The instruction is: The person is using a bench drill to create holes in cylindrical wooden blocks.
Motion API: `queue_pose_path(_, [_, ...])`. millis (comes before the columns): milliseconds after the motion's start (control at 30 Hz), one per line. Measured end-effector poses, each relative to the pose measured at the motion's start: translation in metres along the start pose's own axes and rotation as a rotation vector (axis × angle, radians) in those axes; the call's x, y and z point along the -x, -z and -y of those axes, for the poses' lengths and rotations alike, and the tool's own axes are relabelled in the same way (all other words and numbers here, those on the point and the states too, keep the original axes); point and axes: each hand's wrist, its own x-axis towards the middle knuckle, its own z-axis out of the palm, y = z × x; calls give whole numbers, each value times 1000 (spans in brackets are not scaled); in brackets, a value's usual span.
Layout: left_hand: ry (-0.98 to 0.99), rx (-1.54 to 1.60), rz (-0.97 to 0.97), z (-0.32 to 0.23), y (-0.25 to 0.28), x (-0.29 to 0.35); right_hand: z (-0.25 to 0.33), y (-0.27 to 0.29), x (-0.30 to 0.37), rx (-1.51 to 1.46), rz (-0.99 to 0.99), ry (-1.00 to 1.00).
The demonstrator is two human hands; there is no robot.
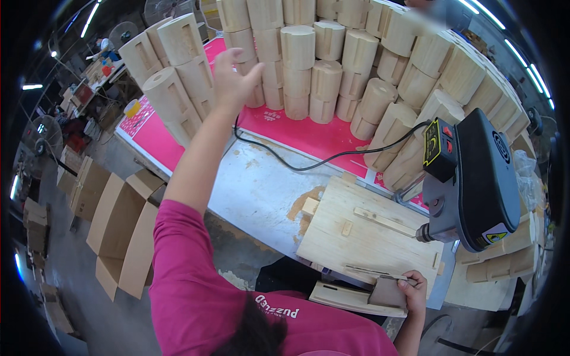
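Note:
My left hand [236, 81] is raised over the far side of the table, its fingers spread and nothing in them. It is close to the stacked pale wooden cylinders [298, 74], which have slots cut in their sides. Down by my body, my right hand [414, 291] grips the right end of a slotted wooden piece [347, 298]. My thumb lies on a grey-brown flat part [386, 292] at that end; how it joins the wood I cannot tell. A plywood board [332, 237] with small wooden strips lies just beyond this piece.
A black and grey drill press [481, 178] overhangs the board's right side. Its black cable [309, 168] curves across the pink-covered table [279, 127]. More cylinders [172, 98] stand at the left. An open cardboard box [122, 222] sits on the floor, left of the table.

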Motion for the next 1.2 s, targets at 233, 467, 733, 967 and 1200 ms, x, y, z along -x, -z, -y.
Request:
queue_pose_path(233, [435,-184,114,-34,-118,-22,-1,-2,-1,32,-47,19])
queue_pose_path(467, [668,-193,-78,-33,-170,-26,-1,-4,3,-27,-40,6])
queue_pose_path(733, [381,222,-104,-60,-132,4,2,-6,2,-35,27,21])
queue_pose_path(967, [-32,507,483,-140,-6,104,4,-2,14,-66,69,16])
queue_pose_path(1200, [-465,135,867,-177,77,162,32,0,43,121,132,291])
